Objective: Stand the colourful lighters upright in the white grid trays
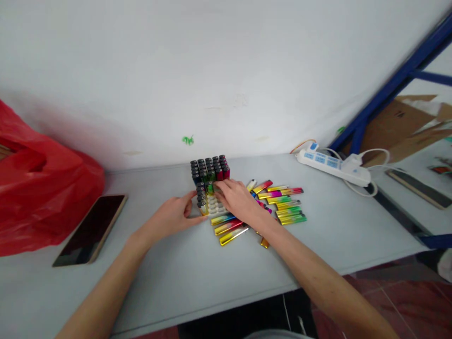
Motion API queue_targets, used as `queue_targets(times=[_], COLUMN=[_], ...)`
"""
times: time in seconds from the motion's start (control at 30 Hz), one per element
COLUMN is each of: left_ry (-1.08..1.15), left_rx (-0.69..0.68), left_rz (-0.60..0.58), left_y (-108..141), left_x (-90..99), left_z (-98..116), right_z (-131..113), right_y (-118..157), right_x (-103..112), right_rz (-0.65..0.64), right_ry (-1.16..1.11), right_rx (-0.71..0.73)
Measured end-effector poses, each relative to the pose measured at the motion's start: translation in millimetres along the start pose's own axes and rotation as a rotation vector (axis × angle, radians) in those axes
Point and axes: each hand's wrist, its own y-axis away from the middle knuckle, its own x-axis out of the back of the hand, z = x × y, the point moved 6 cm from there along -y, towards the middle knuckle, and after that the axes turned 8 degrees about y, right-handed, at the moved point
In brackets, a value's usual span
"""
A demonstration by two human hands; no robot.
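A white tray [213, 207] with rows of sockets stands on the table, its back rows and left column filled with upright lighters [208, 165] with black tops. At the tray's left side, my left hand [173, 213] has its thumb at the front corner and its index finger farther back, gripping the edge. My right hand [237, 197] reaches over the tray from the right. Its fingertips are pinched at a green lighter [210, 188] standing in a middle row; the fingers hide part of it. Loose shiny multicoloured lighters [229, 227] lie just in front and right of the tray.
More loose lighters [287, 207] are spread to the right. A white power strip [332, 165] with cables lies at the back right, by a blue metal frame [391, 80]. On the left are a dark phone [91, 230] and a red plastic bag [45, 188]. A white wall rises behind.
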Motion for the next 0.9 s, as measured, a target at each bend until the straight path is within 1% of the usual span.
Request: queue_targets(times=[0.07, 0.1, 0.13, 0.2, 0.27, 0.33, 0.4, 0.43, 0.5, 0.67, 0.7, 0.8, 0.9], left_ry=[0.004, 0.003, 0.001, -0.006, -0.011, -0.015, -0.018, -0.018, -0.013, -0.01, -0.011, -0.02, -0.024], left_rx=[-0.007, -0.008, -0.008, -0.003, 0.009, 0.015, 0.012, 0.008, 0.008, 0.02, 0.02, 0.012, 0.003], left_rz=[0.0, -0.003, -0.005, -0.01, -0.01, -0.003, 0.007, 0.008, 0.005, -0.004, -0.007, -0.012, -0.014], left_y=[0, -1, -1, -1, -1, 0, 0, 1, 1, 1, 1, 1, 2], left_x=[-0.5, -1.0, -1.3, -1.9, -1.7, -0.7, 0.2, 0.3, 0.0, -0.7, -0.8, -0.9, -1.2], left_z=[-1, -2, -3, -4, -4, -2, -1, 0, 0, 0, 0, 0, 0], right_z=[11, 21, 34, 68, 101, 125, 138, 142, 146, 147, 145, 141, 137], right_y=[10, 16, 22, 36, 47, 53, 56, 57, 59, 60, 61, 62, 62], right_x=[14, 21, 26, 33, 37, 37, 35, 35, 37, 42, 45, 57, 63], right_rz=[0.066, 0.09, 0.102, 0.103, 0.08, 0.011, -0.073, -0.102, -0.129, -0.136, -0.111, 0.019, 0.118], right_ry=[0.037, 0.053, 0.067, 0.097, 0.116, 0.077, -0.004, -0.038, -0.076, -0.138, -0.178, -0.335, -0.468], right_rx=[-0.028, -0.057, -0.102, -0.228, -0.289, -0.244, -0.178, -0.158, -0.164, -0.222, -0.221, -0.233, -0.297])
